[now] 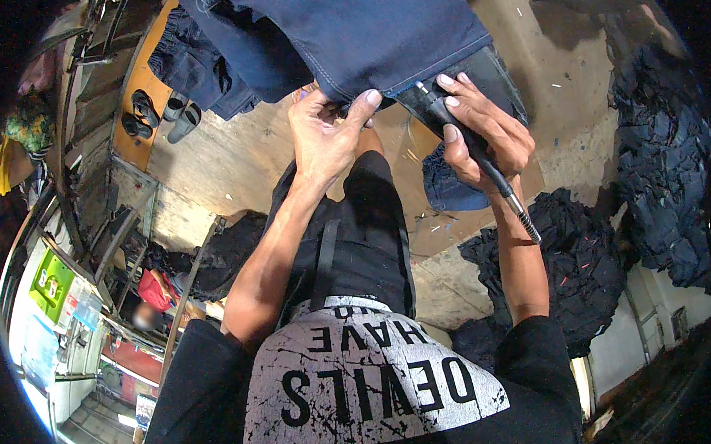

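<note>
A navy blue garment (388, 33) with stitched seams spans the top of the head view. My left hand (321, 137) is closed on its lower edge, the thumb lying along the cloth and the fingertips partly hidden. In my right hand (497, 131) is a black pen-shaped tool (485, 161) with a metal tip and a ribbed tail end. Its tip points up and left at the garment's hem, close to the cloth; whether it touches I cannot tell. My right fingers also lie against a dark flap of cloth below the hem.
Navy garments with gathered waists (189, 63) hang at upper left, and another piece (452, 179) lies below my right hand. Heaps of black cloth (561, 270) fill the right side. Sandals (142, 112) and grey slippers (183, 118) stand on the left. A person (147, 315) is at lower left.
</note>
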`<state>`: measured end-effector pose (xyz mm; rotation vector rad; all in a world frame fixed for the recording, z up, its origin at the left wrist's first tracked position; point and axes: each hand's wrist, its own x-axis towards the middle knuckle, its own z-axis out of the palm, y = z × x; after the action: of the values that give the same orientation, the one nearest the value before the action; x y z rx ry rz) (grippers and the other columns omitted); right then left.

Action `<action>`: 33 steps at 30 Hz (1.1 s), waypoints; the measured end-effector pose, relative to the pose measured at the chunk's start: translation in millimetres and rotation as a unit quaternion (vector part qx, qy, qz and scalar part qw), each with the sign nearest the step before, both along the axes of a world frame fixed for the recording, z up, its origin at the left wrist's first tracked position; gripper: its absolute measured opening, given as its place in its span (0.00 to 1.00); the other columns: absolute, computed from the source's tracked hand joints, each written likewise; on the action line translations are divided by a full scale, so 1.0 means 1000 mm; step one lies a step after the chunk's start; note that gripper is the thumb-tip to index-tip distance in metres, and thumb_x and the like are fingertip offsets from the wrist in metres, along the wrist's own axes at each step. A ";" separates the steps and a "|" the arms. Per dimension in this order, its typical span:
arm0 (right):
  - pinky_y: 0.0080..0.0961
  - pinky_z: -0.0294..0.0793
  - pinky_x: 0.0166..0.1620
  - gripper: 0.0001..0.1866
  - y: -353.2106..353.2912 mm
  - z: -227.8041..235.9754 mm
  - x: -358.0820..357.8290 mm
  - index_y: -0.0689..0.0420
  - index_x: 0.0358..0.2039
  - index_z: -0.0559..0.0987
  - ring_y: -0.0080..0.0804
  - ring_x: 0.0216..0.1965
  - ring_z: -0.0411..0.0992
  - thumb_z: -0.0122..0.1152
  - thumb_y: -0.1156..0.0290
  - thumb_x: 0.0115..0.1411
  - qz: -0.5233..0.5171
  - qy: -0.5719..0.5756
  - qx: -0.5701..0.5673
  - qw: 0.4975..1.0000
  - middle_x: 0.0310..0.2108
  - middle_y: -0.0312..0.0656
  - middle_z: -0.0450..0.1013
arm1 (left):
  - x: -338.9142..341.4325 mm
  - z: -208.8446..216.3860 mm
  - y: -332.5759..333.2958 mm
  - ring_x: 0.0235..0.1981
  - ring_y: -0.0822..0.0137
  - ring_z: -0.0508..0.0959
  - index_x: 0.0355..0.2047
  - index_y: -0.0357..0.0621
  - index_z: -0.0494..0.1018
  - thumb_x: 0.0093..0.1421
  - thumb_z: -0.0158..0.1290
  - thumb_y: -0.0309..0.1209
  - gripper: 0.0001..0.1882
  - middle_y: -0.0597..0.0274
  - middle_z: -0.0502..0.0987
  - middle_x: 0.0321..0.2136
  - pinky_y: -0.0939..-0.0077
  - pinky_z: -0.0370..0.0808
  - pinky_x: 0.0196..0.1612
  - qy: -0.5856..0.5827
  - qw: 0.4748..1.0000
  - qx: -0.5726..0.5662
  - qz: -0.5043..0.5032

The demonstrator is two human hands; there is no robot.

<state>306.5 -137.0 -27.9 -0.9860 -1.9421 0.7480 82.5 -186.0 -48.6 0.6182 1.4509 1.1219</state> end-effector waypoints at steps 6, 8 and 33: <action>0.48 0.83 0.60 0.15 0.000 -0.004 0.002 0.68 0.39 0.86 0.50 0.48 0.86 0.67 0.81 0.49 -0.015 0.000 0.012 1.000 0.40 0.58 0.85 | -0.002 -0.004 -0.002 0.29 0.76 0.80 0.39 0.34 0.84 0.63 0.69 0.23 0.06 0.64 0.83 0.29 0.79 0.76 0.33 0.009 1.000 0.013 -0.006; 0.49 0.83 0.60 0.15 0.000 -0.006 0.004 0.69 0.40 0.85 0.51 0.48 0.86 0.66 0.81 0.49 -0.017 0.004 0.014 1.000 0.41 0.59 0.84 | -0.002 -0.004 -0.002 0.29 0.76 0.79 0.39 0.34 0.84 0.63 0.68 0.23 0.06 0.64 0.83 0.29 0.79 0.76 0.33 0.000 1.000 0.009 -0.003; 0.53 0.80 0.61 0.12 0.002 -0.005 0.005 0.72 0.39 0.84 0.53 0.50 0.85 0.65 0.82 0.53 -0.113 -0.006 -0.002 0.994 0.41 0.61 0.84 | -0.002 -0.002 0.000 0.29 0.77 0.78 0.39 0.33 0.84 0.63 0.68 0.21 0.06 0.64 0.83 0.30 0.78 0.75 0.34 0.007 1.000 -0.003 -0.004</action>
<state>312.0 -134.9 -33.3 -1.1913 -1.8019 0.6174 80.5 -185.7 -50.9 0.6293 1.4625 1.1085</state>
